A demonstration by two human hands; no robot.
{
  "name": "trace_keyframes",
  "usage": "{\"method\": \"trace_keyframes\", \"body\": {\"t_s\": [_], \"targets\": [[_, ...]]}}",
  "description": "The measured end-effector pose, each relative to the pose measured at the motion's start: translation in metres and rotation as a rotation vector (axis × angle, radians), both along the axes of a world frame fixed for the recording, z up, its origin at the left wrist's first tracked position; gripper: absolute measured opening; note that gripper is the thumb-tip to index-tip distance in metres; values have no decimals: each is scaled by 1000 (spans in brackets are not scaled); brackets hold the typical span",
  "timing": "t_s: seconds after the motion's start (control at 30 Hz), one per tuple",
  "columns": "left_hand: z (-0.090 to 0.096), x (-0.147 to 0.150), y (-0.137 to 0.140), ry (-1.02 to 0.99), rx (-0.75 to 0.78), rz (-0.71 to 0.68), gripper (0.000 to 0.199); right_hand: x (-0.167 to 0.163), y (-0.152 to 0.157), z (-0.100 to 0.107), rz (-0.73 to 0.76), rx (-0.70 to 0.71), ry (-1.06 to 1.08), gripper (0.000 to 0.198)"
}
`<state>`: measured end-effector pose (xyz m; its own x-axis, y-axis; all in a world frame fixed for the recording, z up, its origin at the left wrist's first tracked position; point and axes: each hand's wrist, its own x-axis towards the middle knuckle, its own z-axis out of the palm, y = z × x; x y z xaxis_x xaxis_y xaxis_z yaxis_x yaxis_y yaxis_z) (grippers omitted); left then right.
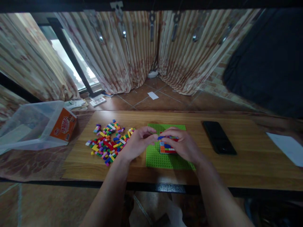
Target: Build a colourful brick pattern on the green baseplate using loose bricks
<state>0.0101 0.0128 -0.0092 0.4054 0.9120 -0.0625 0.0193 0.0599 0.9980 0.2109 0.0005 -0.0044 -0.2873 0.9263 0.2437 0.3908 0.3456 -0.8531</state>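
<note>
Over a green studded baseplate (153, 159), a small blue toy brick (161, 137) is pinched between the thumb and fingers of my right hand (184, 143). My left hand (139, 142) is closed too, its thumb and index fingertips meeting at the brick's left end. Just below my fingers, a block built of coloured toy bricks (165, 148) sits on the baseplate, with orange, blue, red and white pieces showing. The right hand hides much of this block. Left of my left hand lies a loose pile of coloured toy bricks (109, 143).
A black phone (219, 137) lies on the wooden table (251, 157), right of the baseplate. A clear plastic box (35, 119) with an orange label stands on the far left. White paper (286, 148) lies at the right edge. Striped curtains (132, 53) hang behind.
</note>
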Motion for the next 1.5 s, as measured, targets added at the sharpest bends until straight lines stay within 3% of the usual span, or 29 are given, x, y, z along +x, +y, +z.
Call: {"method": "trace_keyframes", "body": {"t_s": [0.13,0.2,0.53,1.1,1.5], "targets": [[-7,6,2,139,149,78,25,32,9,-9,-297,29,10,15],[-8,11,1,252,220,103,25,45,11,-14,-377,3,-7,18],[-16,30,-6,548,575,21,38,39,14,-24,-293,-60,-214,16],[-17,42,-9,859,732,-74,48,33,17,-21,-287,-159,-208,16],[-19,48,-11,942,756,-56,45,33,21,-22,-272,-74,-252,17]]}}
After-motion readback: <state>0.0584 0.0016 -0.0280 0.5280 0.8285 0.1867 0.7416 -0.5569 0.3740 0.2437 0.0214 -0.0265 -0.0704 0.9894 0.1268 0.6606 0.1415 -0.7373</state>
